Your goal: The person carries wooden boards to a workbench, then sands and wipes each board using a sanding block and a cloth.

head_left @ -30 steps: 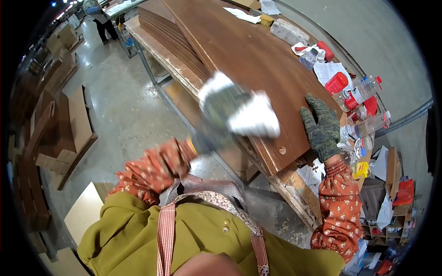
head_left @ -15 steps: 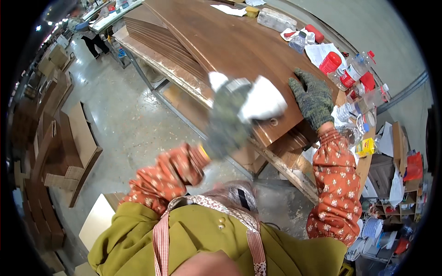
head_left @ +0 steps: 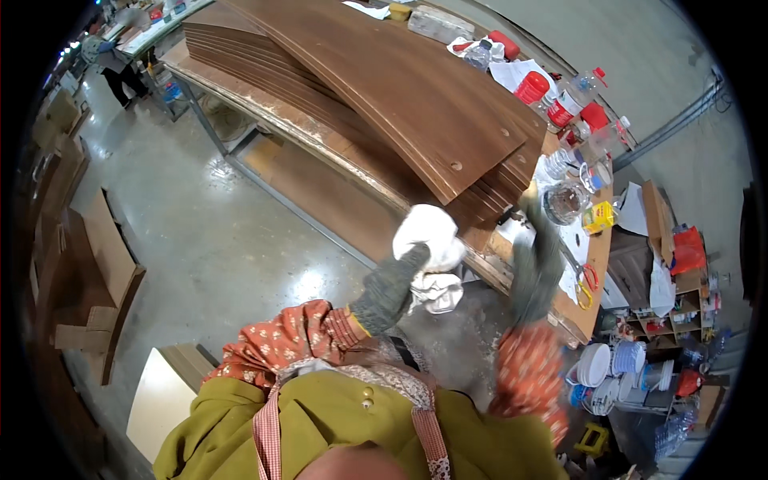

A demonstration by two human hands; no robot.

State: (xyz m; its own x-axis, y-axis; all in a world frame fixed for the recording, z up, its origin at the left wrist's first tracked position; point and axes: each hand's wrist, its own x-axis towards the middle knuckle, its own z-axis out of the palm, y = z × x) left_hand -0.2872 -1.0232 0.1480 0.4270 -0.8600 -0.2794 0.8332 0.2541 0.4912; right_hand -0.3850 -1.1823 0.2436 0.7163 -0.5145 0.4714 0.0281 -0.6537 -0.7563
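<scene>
Gripped in my gloved left hand (head_left: 382, 296) is a bunched white cloth (head_left: 429, 240), held in front of the table's near edge with part of it hanging down. My gloved right hand (head_left: 534, 260) is smeared by motion over the table's right end, so its fingers cannot be made out. Just beyond the hands lies a brown panel (head_left: 416, 96) with small round holes at its near end. It rests askew on a stack of brown panels (head_left: 264, 68). Close to my right hand are a clear jar (head_left: 565, 202) and scissors (head_left: 586, 286) with red and yellow handles.
Plastic bottles (head_left: 572, 100), a yellow box (head_left: 598, 216) and a grey block (head_left: 442, 24) line the table's far right edge. White tubs (head_left: 594, 366) stand at the lower right. Cardboard and brown panels (head_left: 88, 264) lie at the left. Another person (head_left: 112, 68) stands at the far left.
My left hand has drawn the white cloth back off the top panel toward me. My right hand has left the panel's edge and come nearer. The view has shifted slightly.
</scene>
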